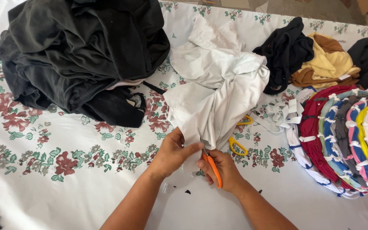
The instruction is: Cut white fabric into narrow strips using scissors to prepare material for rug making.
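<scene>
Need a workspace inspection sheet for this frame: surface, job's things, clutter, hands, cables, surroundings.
Surface: table under a white cloth with a flower print; small dark scraps near the hands.
Job's things: white garment hanging into the hands; orange-handled scissors at its lower edge.
Clutter: dark clothes pile at top left; black and yellow-brown garments at top right; stack of coloured fabric rings at right; yellow-handled scissors partly under the white garment; white strips.
Hands: left hand pinches the white garment; right hand holds the orange-handled scissors.
Cables: nothing seen.
Surroundings: bare floor beyond the table's far edge.
</scene>
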